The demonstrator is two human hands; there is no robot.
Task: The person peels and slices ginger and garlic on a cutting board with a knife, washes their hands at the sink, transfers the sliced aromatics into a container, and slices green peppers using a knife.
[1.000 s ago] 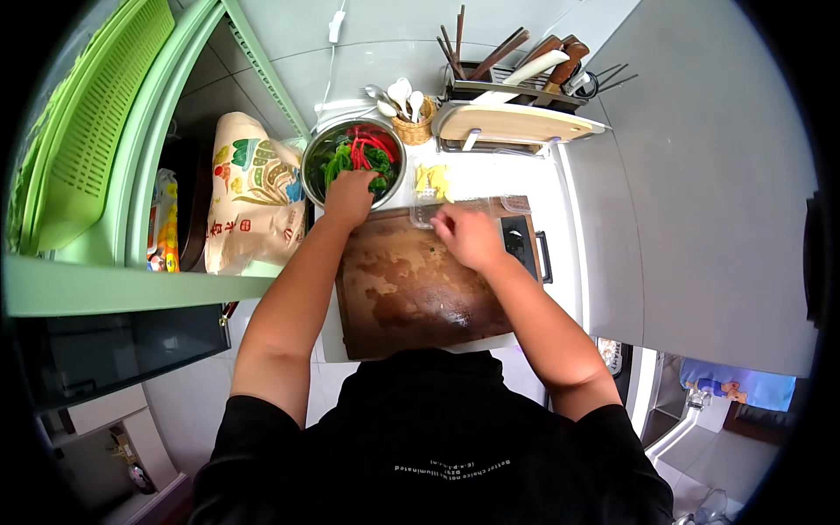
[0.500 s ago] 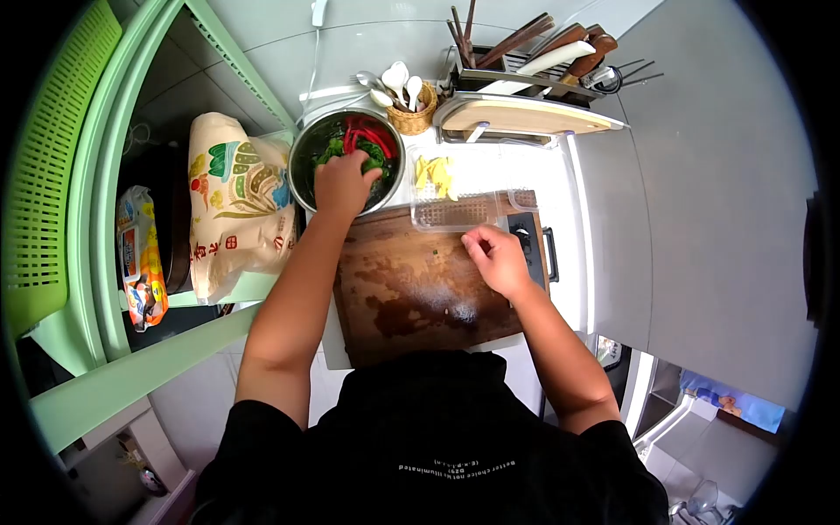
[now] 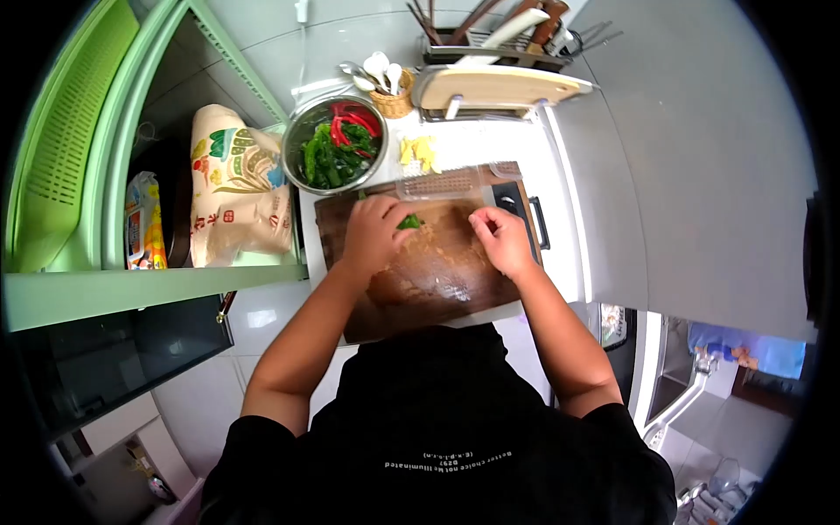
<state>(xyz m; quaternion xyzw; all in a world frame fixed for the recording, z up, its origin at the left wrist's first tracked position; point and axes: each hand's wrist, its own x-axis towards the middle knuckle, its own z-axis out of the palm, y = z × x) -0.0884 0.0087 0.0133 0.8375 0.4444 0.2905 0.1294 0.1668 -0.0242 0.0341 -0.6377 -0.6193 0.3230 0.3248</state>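
My left hand [image 3: 378, 234] is over the left part of the wet wooden cutting board [image 3: 429, 280], its fingers closed on a green pepper [image 3: 409, 222]. Part of the pepper sticks out beside the fingers; the rest is hidden under the hand. My right hand [image 3: 504, 243] hovers at the board's right side, fingers curled in loosely, with nothing visible in them. Behind my left hand stands a steel bowl [image 3: 291, 166] holding green peppers [image 3: 331, 159] and red peppers [image 3: 354, 122]. A clear plastic container [image 3: 437, 185] with yellow pieces [image 3: 418, 152] is at the board's back edge.
A black object [image 3: 509, 199] lies at the board's back right corner. Behind are a wicker basket [image 3: 392, 105] of spoons, an upright light chopping board [image 3: 499, 88] and a rack of knives and chopsticks. A printed sack [image 3: 241, 197] sits on the green shelf [image 3: 157, 284] at left.
My left hand has come out of the bowl and down to the board, bringing a green pepper. My right hand stays near its place. The view has shifted slightly.
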